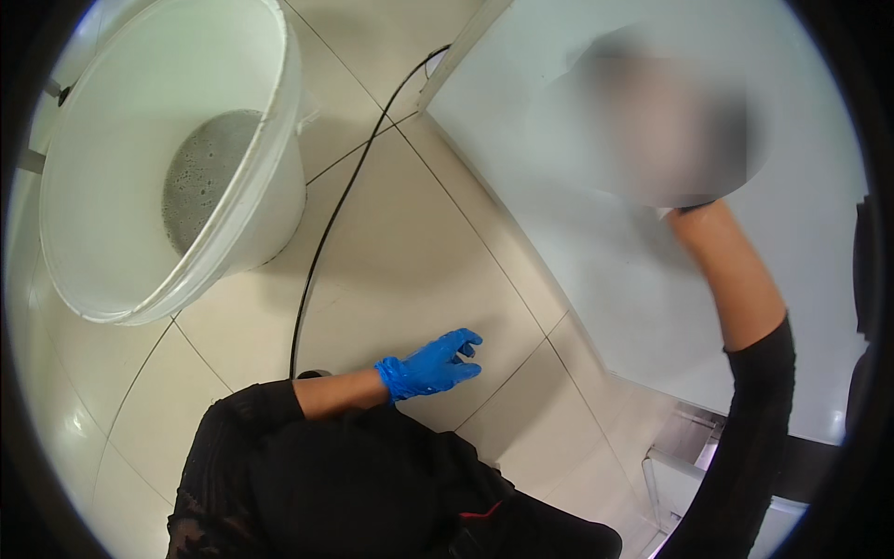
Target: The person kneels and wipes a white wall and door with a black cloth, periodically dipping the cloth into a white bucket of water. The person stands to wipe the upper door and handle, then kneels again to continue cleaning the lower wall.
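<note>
My left hand (434,365), in a blue disposable glove, hangs above the tiled floor (391,279) with its fingers loosely bent and apart, holding nothing. My right arm reaches up over the pale, smooth panel (559,230) at the right. A blurred patch covers the right hand, so its fingers and anything in them are hidden; a little white and dark material shows at the wrist. At the upper left stands a large white plastic bucket (279,182), with greyish, bubbly liquid (202,178) at its bottom.
A black cable (335,209) curves across the floor between the bucket and the panel. At the lower right, beyond the panel's edge, is a white-framed object (674,482) that I cannot identify. Dark objects (864,265) stand at the far right rim.
</note>
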Demonstrator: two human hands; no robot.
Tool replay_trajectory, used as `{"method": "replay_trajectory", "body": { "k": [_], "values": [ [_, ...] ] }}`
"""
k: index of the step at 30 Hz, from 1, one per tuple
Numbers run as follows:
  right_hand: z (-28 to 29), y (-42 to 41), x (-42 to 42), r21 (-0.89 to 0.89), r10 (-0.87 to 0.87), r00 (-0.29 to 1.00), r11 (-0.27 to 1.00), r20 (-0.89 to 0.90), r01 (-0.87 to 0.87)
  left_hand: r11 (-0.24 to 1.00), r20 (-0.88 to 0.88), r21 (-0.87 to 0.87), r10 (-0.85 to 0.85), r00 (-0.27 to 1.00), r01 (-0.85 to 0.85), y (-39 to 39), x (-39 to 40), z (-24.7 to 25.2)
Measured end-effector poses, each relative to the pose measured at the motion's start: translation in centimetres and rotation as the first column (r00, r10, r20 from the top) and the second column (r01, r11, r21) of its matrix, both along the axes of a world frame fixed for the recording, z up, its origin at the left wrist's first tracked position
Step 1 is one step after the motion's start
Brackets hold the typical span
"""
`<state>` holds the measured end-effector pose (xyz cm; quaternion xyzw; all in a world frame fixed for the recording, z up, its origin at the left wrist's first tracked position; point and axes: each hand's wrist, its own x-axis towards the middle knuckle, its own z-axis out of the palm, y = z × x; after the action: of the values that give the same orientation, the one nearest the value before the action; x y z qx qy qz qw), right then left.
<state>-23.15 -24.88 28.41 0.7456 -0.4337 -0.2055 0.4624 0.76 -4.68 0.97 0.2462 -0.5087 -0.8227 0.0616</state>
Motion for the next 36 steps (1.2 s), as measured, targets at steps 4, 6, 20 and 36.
{"method": "replay_trajectory", "body": {
  "k": [4,6,20,36],
  "values": [
    [2.4,-0.6,4.4,-0.082,0.064,0.992,0.995,0.109,-0.055,1.000,-0.041,0.005,-0.007,0.999,0.007,0.2,-0.5,0.4],
    [-0.4,-1.8,3.9,-0.156,-0.003,0.999,0.988,0.054,0.011,1.000,-0.076,0.002,0.011,0.997,-0.011,0.4,-0.8,0.1],
    [-30.7,31.6,-24.1,0.488,0.155,0.689,0.813,-0.708,0.319,0.997,0.189,0.011,0.074,0.979,-0.078,-2.4,6.4,3.5],
    [-26.4,11.5,-6.5,0.339,-0.164,0.961,0.911,-0.225,0.235,1.000,0.121,-0.009,0.001,0.993,0.000,-0.1,2.7,3.6]
  ]
}}
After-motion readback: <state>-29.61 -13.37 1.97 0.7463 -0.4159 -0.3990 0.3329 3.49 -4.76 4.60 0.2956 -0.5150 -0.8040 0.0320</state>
